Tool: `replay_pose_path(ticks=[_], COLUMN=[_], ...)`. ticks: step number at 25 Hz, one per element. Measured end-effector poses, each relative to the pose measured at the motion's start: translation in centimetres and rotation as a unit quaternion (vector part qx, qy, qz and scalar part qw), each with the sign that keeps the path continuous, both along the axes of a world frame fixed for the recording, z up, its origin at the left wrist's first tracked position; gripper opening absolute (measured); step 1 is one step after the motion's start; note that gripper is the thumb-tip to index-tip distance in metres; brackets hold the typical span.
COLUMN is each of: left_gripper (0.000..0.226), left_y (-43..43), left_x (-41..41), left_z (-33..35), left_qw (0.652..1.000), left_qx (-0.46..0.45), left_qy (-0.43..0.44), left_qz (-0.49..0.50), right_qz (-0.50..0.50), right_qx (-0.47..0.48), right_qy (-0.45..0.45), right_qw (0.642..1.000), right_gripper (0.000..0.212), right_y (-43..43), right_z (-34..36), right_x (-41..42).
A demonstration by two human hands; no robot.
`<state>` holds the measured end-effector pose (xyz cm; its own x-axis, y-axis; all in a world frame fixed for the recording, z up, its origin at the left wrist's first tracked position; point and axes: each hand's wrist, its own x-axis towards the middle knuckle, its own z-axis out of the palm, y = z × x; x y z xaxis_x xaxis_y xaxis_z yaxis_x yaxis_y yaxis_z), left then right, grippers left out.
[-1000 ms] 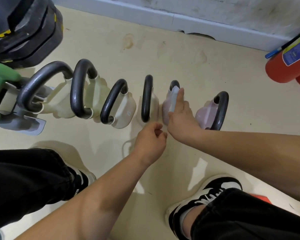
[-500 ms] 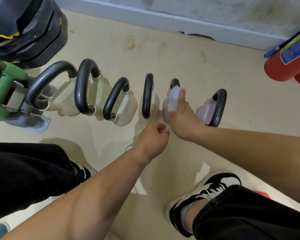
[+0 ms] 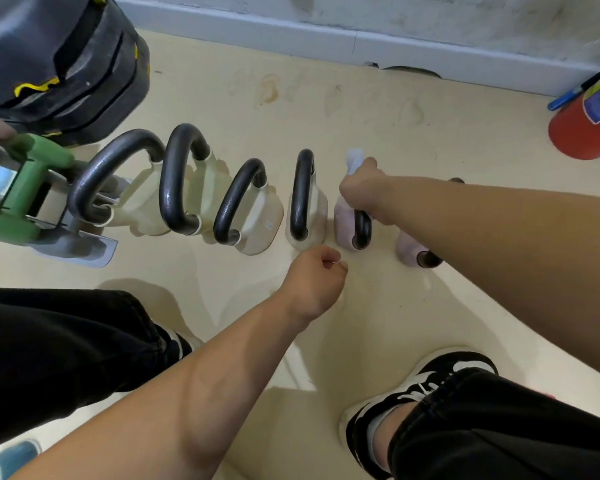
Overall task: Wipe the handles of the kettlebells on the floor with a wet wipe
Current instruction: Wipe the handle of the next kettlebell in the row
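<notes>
**Head view.** Six kettlebells stand in a row on the floor. The landmark is the pink kettlebell second from the right-hand end.

- The right hand is closed over the top of this kettlebell's black handle. It grips the wet wipe against the handle, and a pale fold of the wipe shows above the knuckles.
- The left hand is just in front of the landmark. Its fingers are curled into a fist with nothing visible in it, and it touches no kettlebell.
- Right of the landmark, a second pink kettlebell lies mostly under the right forearm.
- Left of the landmark stand four cream kettlebells with dark handles.

**Progress.** The landmark's handle is judged to be mid-wipe. The lower end nearest the viewer is uncovered and probably still to be done. The pictures do not show whether the other five handles have been wiped, since their sheen could be moisture or plain gloss.
</notes>
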<state>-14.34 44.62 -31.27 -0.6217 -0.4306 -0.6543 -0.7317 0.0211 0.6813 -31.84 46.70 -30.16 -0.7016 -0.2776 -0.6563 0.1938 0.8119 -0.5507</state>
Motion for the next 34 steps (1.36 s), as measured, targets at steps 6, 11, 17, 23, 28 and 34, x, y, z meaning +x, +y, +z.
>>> replay_pose_path(ticks=[6, 11, 17, 23, 28, 34], left_gripper=[0.021, 0.031, 0.025, 0.036, 0.027, 0.037], left_y=[-0.6, -0.9, -1.8, -1.4, 0.0, -1.2], left_x=[-0.9, -1.4, -4.4, -7.3, -12.2, -15.5], left_z=[-0.2, 0.2, 2.2, 1.8, 1.4, -1.0], left_qw=[0.999, 0.999, 0.993, 0.962, 0.931, 0.963], left_qx=[-0.018, -0.030, -0.089, -0.209, -0.285, -0.206], left_qy=[0.021, 0.035, 0.083, 0.151, 0.043, -0.084], left_qz=[-0.016, -0.009, -0.010, -0.086, -0.222, -0.151], right_qz=[-0.011, 0.022, -0.173, -0.112, 0.039, 0.152], right_qx=[0.088, 0.068, -0.074, -0.082, -0.039, 0.107], right_qy=[0.055, 0.046, -0.145, -0.237, -0.272, -0.059], right_qw=[0.995, 0.996, 0.971, 0.962, 0.961, 0.981], right_gripper=[0.052, 0.050, 0.062, 0.028, 0.058, 0.063], right_y=[1.5, 1.4, -0.4, 1.6, 4.8, 4.7], right_z=[-1.6, -1.9, 0.8, 1.5, 2.1, 1.0], right_x=[5.8, 4.4, 3.7, 0.7, -4.7, -6.3])
